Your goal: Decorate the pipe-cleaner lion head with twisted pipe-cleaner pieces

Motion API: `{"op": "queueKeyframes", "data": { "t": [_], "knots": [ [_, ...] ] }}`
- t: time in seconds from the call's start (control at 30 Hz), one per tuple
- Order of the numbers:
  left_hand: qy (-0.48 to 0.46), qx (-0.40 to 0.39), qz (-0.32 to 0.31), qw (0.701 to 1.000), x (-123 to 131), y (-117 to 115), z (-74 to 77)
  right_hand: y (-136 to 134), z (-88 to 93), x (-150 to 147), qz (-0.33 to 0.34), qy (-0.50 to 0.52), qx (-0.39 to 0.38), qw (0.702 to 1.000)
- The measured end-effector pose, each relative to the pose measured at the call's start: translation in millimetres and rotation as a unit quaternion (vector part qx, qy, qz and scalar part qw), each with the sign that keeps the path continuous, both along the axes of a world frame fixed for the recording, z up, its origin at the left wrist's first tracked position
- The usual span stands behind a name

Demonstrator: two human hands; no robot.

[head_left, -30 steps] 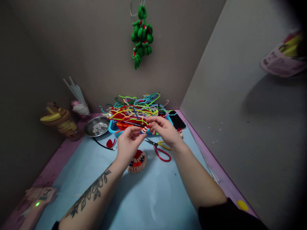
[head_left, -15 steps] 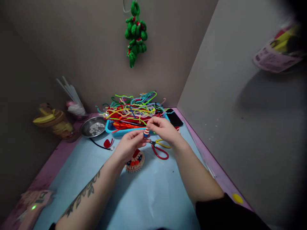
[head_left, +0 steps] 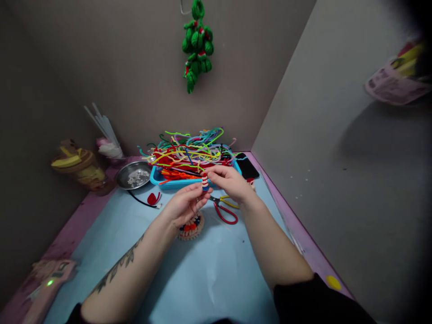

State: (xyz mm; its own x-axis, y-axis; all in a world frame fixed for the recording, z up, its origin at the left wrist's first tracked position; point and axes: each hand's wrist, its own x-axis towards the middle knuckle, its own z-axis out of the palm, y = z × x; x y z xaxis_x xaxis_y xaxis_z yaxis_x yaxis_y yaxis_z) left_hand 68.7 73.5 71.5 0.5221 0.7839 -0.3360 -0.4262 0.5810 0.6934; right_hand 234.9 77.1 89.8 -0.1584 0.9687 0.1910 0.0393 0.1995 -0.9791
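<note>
Between my two hands is a small pipe-cleaner piece point(head_left: 205, 181), striped red and white with a blue base. My left hand point(head_left: 186, 202) grips its lower end between thumb and fingers. At its upper end, the fingertips of my right hand point(head_left: 227, 181) pinch it. Below the hands lies a round beaded-looking pipe-cleaner piece point(head_left: 191, 228) in cream, orange and dark blue, partly covered by my left hand. Scissors point(head_left: 225, 213) with one red and one yellow handle lie just under my right hand.
Behind the hands stands a blue tray point(head_left: 178, 184) heaped with colourful pipe cleaners point(head_left: 195, 150). To its left are a metal bowl point(head_left: 132, 176) of small white bits and a red piece point(head_left: 153, 198). A black phone point(head_left: 248, 166) lies right; a pink device point(head_left: 54, 285) sits front left.
The striped piece now stands more upright, showing more red stripes. My left hand has turned, its fingers curling below the piece. The view has shifted slightly.
</note>
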Motion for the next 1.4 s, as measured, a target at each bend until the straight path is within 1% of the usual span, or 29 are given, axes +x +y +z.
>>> {"op": "queueKeyframes", "data": {
  "t": [0.1, 0.27, 0.4, 0.6, 0.67, 0.9, 1.0, 1.2, 1.4],
  "knots": [
    [-0.001, -0.001, -0.005, 1.000, 1, -1, -0.4, -1, 0.4, -4, 0.006, 0.025, -0.030, 0.999],
    [-0.004, 0.001, -0.009, 1.000, 2, -3, 0.0, -1, 0.8, -5, 0.000, 0.059, -0.045, 0.997],
    [-0.002, 0.009, -0.022, 1.000, 3, -4, -0.2, 0, 0.5, -4, 0.016, 0.064, -0.049, 0.997],
    [0.017, 0.002, -0.030, 0.999, 4, -4, -3.6, 1, -1.4, -2, 0.066, 0.055, -0.047, 0.995],
    [0.018, -0.001, -0.036, 0.999, 4, -4, -4.4, 2, -2.4, -1, 0.072, 0.049, -0.045, 0.995],
    [-0.005, -0.011, 0.001, 1.000, 3, -3, 0.0, 5, -6.3, 4, 0.043, 0.034, -0.039, 0.998],
    [-0.013, -0.018, 0.003, 1.000, 3, -3, 1.6, 6, -7.5, 4, 0.047, 0.033, -0.037, 0.998],
    [-0.013, -0.025, 0.002, 1.000, 5, -4, -0.4, 7, -9.7, 0, 0.078, 0.095, -0.063, 0.990],
    [-0.010, -0.005, -0.010, 1.000, 5, -4, -3.0, 9, -12.3, -2, 0.102, 0.149, -0.092, 0.979]
  ]
}}
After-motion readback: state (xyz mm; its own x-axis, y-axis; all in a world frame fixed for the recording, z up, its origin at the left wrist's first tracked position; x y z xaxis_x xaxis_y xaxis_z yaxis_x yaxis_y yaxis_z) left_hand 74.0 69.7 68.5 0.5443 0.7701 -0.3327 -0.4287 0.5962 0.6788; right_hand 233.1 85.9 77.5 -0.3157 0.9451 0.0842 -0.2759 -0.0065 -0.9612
